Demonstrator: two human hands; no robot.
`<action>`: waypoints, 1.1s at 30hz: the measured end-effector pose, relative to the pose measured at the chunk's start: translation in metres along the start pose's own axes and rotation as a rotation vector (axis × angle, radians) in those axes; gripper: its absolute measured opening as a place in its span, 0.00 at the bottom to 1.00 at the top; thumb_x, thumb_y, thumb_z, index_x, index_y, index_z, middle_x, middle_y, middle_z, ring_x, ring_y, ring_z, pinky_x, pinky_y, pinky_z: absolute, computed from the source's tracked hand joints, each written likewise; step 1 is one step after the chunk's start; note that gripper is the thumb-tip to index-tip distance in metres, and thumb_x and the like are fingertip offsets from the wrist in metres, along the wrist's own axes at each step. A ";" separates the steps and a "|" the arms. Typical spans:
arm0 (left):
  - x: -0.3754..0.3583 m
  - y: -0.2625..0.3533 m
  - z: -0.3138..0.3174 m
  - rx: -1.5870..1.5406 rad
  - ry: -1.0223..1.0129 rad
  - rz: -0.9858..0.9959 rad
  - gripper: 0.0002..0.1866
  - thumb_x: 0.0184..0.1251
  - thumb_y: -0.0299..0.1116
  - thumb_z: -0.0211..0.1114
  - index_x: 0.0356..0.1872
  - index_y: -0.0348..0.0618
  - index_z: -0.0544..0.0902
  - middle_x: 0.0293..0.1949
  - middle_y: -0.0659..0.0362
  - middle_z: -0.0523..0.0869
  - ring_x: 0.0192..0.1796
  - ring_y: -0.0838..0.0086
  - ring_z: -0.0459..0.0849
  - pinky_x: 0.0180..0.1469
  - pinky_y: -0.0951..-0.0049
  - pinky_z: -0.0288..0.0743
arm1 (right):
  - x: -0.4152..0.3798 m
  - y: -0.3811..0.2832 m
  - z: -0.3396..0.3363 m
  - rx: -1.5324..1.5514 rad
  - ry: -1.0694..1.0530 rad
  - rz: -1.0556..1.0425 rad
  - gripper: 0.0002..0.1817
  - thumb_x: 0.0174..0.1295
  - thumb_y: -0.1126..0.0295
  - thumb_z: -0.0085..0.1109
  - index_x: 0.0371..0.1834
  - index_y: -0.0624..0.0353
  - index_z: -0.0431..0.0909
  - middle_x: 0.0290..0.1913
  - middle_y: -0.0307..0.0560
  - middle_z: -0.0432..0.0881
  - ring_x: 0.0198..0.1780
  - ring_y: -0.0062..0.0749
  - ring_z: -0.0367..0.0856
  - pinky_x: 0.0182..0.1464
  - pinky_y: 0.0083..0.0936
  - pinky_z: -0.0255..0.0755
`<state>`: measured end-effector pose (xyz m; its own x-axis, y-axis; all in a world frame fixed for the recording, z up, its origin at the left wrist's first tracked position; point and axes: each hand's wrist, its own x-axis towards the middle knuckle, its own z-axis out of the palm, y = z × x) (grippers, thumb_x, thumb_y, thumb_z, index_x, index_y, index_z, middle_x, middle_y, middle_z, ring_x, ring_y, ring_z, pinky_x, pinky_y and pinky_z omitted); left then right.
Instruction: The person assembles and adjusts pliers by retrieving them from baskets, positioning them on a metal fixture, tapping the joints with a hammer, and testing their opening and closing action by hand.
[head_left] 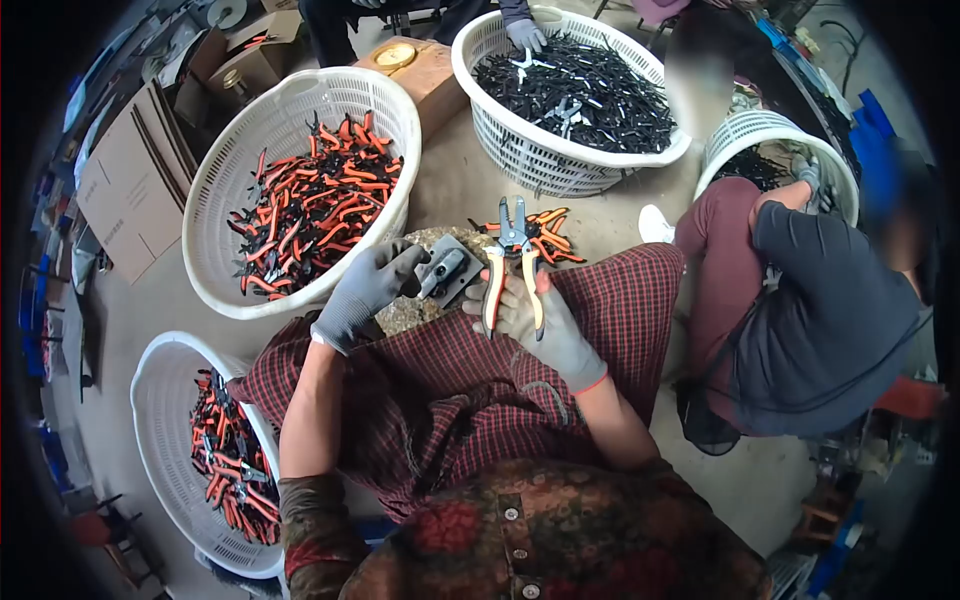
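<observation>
Wire strippers [514, 235] with open cream-and-orange handles and grey jaws pointing away lie across the palm of my right hand [545, 325]. This hand wears a grey glove, and its thumb rests by the right handle. My left hand [370, 290], also gloved, has its fingers curled together beside a small metal block fixture [449, 268]. Whatever those fingers hold, if anything, is hidden. The fixture sits on a rough stone-like stand [405, 316] in front of my knees. Just behind it is a small pile of orange-and-black handled pliers [553, 236].
White baskets of orange-handled tools stand ahead-left [200, 255] and near-left [150, 450]. Another basket [540, 160] with black parts is ahead. A co-worker [820, 310] sits close on my right, reaching into a basket [755, 125]. Flattened cardboard [125, 190] leans at left.
</observation>
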<state>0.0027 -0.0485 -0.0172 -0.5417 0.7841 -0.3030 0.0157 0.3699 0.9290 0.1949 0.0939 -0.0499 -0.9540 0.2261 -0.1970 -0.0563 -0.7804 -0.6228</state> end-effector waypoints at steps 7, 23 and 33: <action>-0.001 -0.024 -0.018 0.117 0.063 -0.016 0.19 0.72 0.43 0.53 0.39 0.34 0.81 0.23 0.64 0.79 0.26 0.82 0.77 0.31 0.79 0.72 | 0.015 0.027 -0.036 -0.623 0.168 0.092 0.30 0.70 0.43 0.33 0.52 0.60 0.71 0.30 0.41 0.79 0.27 0.21 0.78 0.25 0.16 0.70; -0.015 -0.007 -0.023 -0.025 0.107 0.006 0.19 0.69 0.43 0.55 0.30 0.35 0.79 0.20 0.65 0.79 0.24 0.83 0.76 0.29 0.81 0.70 | 0.038 0.008 -0.026 -0.556 0.151 0.142 0.29 0.71 0.46 0.33 0.47 0.64 0.74 0.26 0.42 0.79 0.25 0.23 0.80 0.24 0.17 0.73; -0.004 -0.015 -0.014 -0.389 0.000 -0.024 0.24 0.72 0.49 0.50 0.50 0.37 0.77 0.39 0.55 0.84 0.40 0.73 0.83 0.46 0.70 0.77 | 0.017 0.007 -0.006 -0.221 -0.176 0.269 0.37 0.68 0.38 0.27 0.52 0.65 0.71 0.32 0.44 0.78 0.30 0.29 0.80 0.27 0.22 0.72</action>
<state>-0.0067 -0.0644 -0.0273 -0.5384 0.7772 -0.3257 -0.3173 0.1711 0.9328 0.1801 0.0957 -0.0625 -0.9630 -0.0876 -0.2547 0.2491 -0.6497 -0.7182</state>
